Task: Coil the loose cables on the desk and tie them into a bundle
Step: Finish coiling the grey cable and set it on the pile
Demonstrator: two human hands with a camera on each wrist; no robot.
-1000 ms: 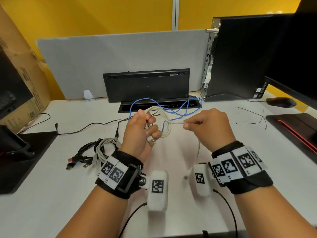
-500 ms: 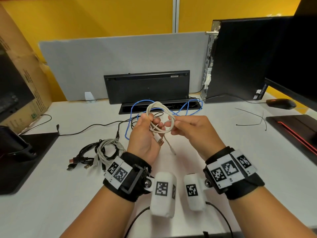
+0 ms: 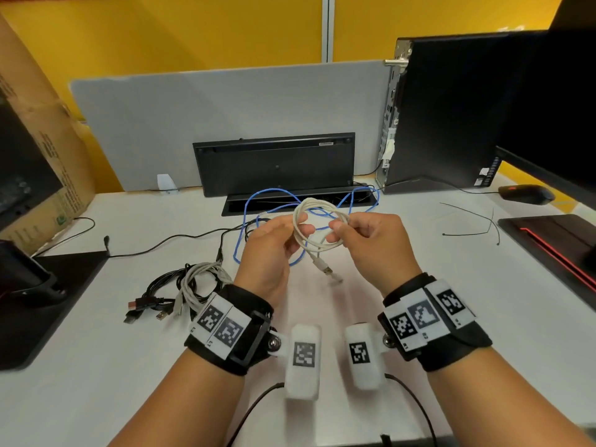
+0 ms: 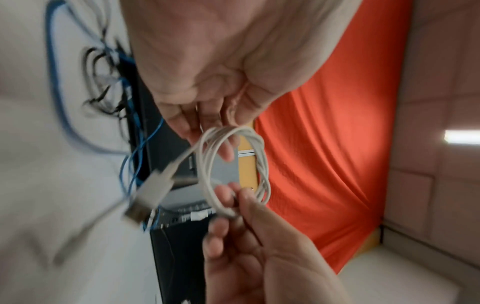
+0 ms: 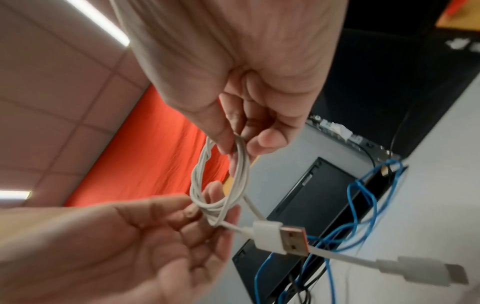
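A white USB cable (image 3: 317, 224) is wound into a small coil and held above the desk between both hands. My left hand (image 3: 290, 235) grips the coil's left side, with fingers through the loop (image 5: 205, 205). My right hand (image 3: 338, 228) pinches the right side between thumb and forefinger (image 5: 233, 146). Both plugs hang loose below the coil; the USB plug (image 5: 281, 236) is sharp in the right wrist view and blurred (image 4: 148, 197) in the left wrist view. A blue cable (image 3: 246, 221) lies loose on the desk behind the hands.
Several coiled black and grey cables (image 3: 190, 285) lie left of my left wrist. Thin black ties (image 3: 467, 221) lie on the desk at the right. A black keyboard (image 3: 274, 162) leans on the grey divider, with a computer case (image 3: 451, 117) and a mouse (image 3: 525, 193) to the right.
My right hand moved left to the coil and wound in the loose tail of the white cable. Both hands now hold the finished loop, slightly higher than before.
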